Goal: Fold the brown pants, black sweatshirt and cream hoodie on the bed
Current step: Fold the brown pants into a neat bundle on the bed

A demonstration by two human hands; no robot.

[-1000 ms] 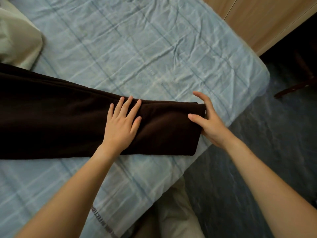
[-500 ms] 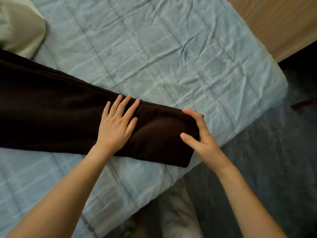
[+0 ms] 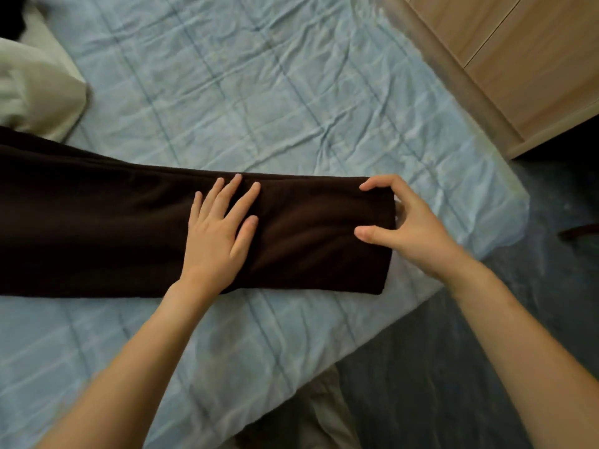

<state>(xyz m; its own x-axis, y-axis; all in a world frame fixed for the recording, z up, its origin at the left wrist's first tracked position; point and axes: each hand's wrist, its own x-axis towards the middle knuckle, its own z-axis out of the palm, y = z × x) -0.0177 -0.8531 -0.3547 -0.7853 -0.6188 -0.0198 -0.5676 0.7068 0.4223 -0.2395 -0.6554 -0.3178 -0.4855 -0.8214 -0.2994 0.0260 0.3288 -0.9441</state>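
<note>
The brown pants (image 3: 113, 228) lie stretched across the light-blue bed (image 3: 275, 92), legs together, with the hem end at the right near the bed's edge. My left hand (image 3: 217, 234) lies flat on the pant legs with its fingers spread, pressing the cloth down. My right hand (image 3: 402, 225) grips the hem end: the thumb is on top and the index finger curls over the far corner. The cream hoodie (image 3: 35, 92) is bunched at the upper left. A dark patch of cloth (image 3: 9, 14), perhaps the black sweatshirt, shows in the top left corner.
A wooden cabinet (image 3: 518, 53) stands past the bed's far right side. Dark floor (image 3: 486, 351) runs along the right, close to the hem end. My leg in beige cloth (image 3: 317, 413) is against the bed's near edge.
My right hand's thumb and index finger have closed in over the hem end, where before they only touched it. My left hand stays flat on the pants.
</note>
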